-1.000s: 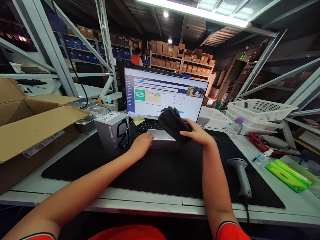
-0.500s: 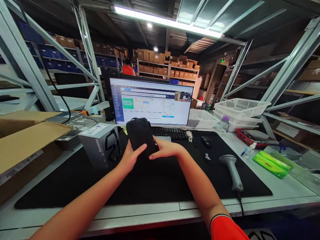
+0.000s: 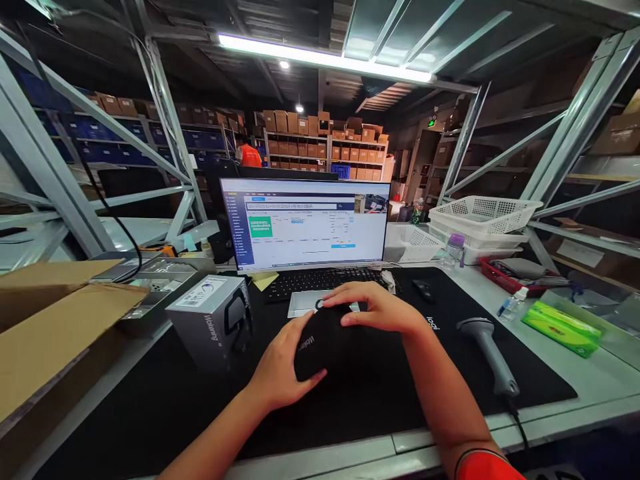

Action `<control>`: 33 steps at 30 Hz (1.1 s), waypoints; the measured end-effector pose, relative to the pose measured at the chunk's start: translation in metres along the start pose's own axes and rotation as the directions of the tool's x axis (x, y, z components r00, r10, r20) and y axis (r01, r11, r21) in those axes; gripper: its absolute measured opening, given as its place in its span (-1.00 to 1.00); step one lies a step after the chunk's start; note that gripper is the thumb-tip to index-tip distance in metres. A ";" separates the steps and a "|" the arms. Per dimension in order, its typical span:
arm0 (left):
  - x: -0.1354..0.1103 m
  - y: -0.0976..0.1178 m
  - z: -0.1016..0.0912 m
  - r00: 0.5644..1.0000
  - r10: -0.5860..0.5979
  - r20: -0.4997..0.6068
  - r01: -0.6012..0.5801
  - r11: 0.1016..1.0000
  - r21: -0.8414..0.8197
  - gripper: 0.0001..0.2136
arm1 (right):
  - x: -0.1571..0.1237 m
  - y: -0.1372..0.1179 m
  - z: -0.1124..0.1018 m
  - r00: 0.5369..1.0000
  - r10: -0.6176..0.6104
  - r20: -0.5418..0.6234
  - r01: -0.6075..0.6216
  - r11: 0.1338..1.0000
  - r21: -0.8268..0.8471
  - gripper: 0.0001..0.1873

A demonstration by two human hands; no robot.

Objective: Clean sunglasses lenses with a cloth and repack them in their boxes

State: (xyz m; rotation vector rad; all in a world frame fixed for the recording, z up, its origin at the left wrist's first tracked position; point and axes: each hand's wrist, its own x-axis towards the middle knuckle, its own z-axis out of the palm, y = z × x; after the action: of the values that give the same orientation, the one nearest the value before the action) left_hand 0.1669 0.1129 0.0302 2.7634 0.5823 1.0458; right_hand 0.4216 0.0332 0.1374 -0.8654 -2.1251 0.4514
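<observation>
A black case (image 3: 320, 352) with pale lettering on its front is held low over the dark desk mat. My left hand (image 3: 280, 367) grips its left side, thumb across the front and fingers along the edge. From the right, my right hand (image 3: 375, 308) curves over the case's top edge, fingertips beside a small dark loop (image 3: 319, 304). Its thumb rests against the case. Left of my hands stands a grey box (image 3: 207, 327) marked "Wakening", with a black shape pictured on one side. Behind the case lies a pale flat item (image 3: 299, 305), partly covered.
A monitor (image 3: 305, 220) and a black keyboard (image 3: 290, 285) sit at the back. To the right are a mouse (image 3: 423, 289), a barcode scanner (image 3: 490, 353) and a green tissue pack (image 3: 563, 328). An open carton (image 3: 65, 333) takes up the left. White baskets (image 3: 483, 217) are stacked back right.
The black case has come down and nearer, turned so its lettering shows. My right hand has shifted from its right side to over its top. The camera view has tilted up slightly.
</observation>
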 end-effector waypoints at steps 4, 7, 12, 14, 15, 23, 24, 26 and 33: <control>-0.002 0.003 -0.003 0.998 0.054 -0.008 -0.054 0.998 0.026 -0.08 | -0.006 -0.002 -0.005 0.979 0.154 -0.132 -0.162 0.985 -0.052 -0.76; -0.002 0.003 -0.004 0.998 0.057 -0.026 -0.057 0.998 0.007 -0.05 | -0.006 -0.009 -0.004 0.981 0.126 -0.147 -0.146 0.980 -0.133 -0.80; 0.001 -0.001 -0.007 0.995 -0.068 -0.071 0.064 0.996 -0.055 -0.15 | 0.000 -0.024 0.003 0.967 0.152 -0.207 -0.205 0.942 -0.266 -0.84; 0.003 -0.004 -0.007 0.980 -0.180 -0.078 0.172 0.980 -0.103 -0.23 | 0.004 -0.026 0.008 0.952 0.174 -0.250 -0.256 0.902 -0.347 -0.81; 0.005 -0.005 -0.007 0.969 -0.237 -0.075 0.226 0.965 -0.131 -0.27 | 0.006 -0.026 0.011 0.952 0.186 -0.244 -0.271 0.883 -0.384 -0.81; 0.007 0.001 -0.006 0.934 -0.349 -0.076 0.341 0.935 -0.099 -0.25 | 0.020 -0.028 0.032 0.877 0.287 -0.387 -0.465 0.712 -0.526 -0.55; 0.007 0.001 -0.006 0.936 -0.346 -0.069 0.337 0.934 -0.120 -0.26 | 0.018 -0.030 0.033 0.877 0.262 -0.403 -0.455 0.722 -0.521 -0.51; 0.007 -0.001 -0.008 0.933 -0.356 -0.046 0.343 0.921 -0.185 -0.31 | 0.015 -0.037 0.038 0.905 0.195 -0.378 -0.392 0.729 -0.562 -0.49; 0.013 -0.025 -0.008 0.859 -0.505 -0.080 0.451 0.822 -0.349 -0.29 | 0.014 -0.061 0.099 0.969 0.244 0.037 -0.098 0.517 -0.851 -0.87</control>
State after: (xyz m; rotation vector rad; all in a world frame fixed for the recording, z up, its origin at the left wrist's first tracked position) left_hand 0.1628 0.1413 0.0379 2.0973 0.9742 1.1306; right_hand 0.3123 -0.0026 0.1168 -1.6392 -2.3951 -0.5469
